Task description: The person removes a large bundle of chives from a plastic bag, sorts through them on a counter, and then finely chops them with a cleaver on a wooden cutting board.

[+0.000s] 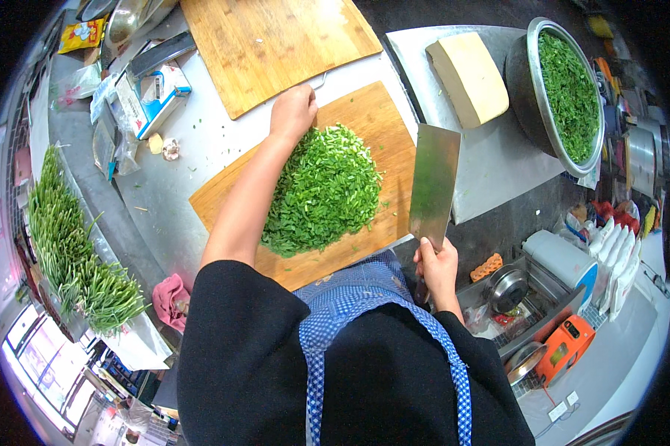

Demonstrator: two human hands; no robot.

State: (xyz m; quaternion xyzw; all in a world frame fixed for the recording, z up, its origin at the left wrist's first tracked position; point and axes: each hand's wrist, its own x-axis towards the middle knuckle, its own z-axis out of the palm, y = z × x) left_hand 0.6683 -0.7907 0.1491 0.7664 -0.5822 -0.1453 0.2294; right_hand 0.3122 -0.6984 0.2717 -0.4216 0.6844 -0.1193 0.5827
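Observation:
My right hand [437, 269] grips the handle of a broad cleaver [434, 178], whose blade points away from me beyond the right edge of a wooden cutting board [394, 145]. On that board lies a loose heap of finely chopped greens [324, 189], leafy near me and paler toward the far side. My left arm reaches across the heap's left side. At the board's far edge my left hand [294, 111] is closed, its fingers curled down around the edge and partly hidden.
A second wooden board [275, 44] lies beyond. On the right are a pale yellow block [469, 78] and a metal pot [532, 111] of chopped greens. Long green stalks [82, 260] are piled left, near a pink cloth [171, 301]. Garlic [171, 149] sits by a blue-white box [157, 100].

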